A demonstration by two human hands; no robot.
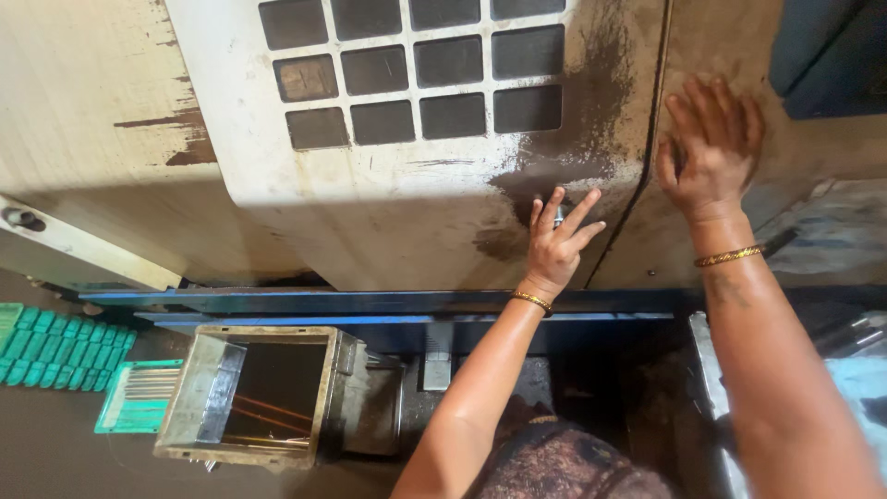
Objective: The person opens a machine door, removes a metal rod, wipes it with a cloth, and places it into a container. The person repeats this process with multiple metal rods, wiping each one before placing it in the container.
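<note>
- Forearms reaching up from the bottom edge, a thin gold bangle (531, 300) on the left wrist, another gold bangle (730, 256) on the right.
- Patterned dark cloth at the bottom centre, between the 2 arms.
- Open metal box (189, 397) low on the left, square, grimy-rimmed, dark inside with thin reddish lines across the bottom.
- Green plastic trays (55, 346) further left on the floor, ribbed, one holding a row of thin pale rods.
- Blue steel rail (323, 303) running across the middle, below the machine front.
- Left hand (557, 242) pressed flat on the cream sliding door (388, 208) of the machine, fingers spread apart, gripping nothing; fingertips at a small metal handle (559, 214), mostly hidden.
- Dark oily smear (554, 166) around and above that spot on the door.
- Right hand (710, 148) open too, fingers spread and slightly blurred, lying against the cream panel (813, 157) right of the door seam (637, 185); holding nothing.
- Grid of 12 dark square window panes (416, 69) in the door, top centre.
- Blue housing (832, 51) at the top right corner.
</note>
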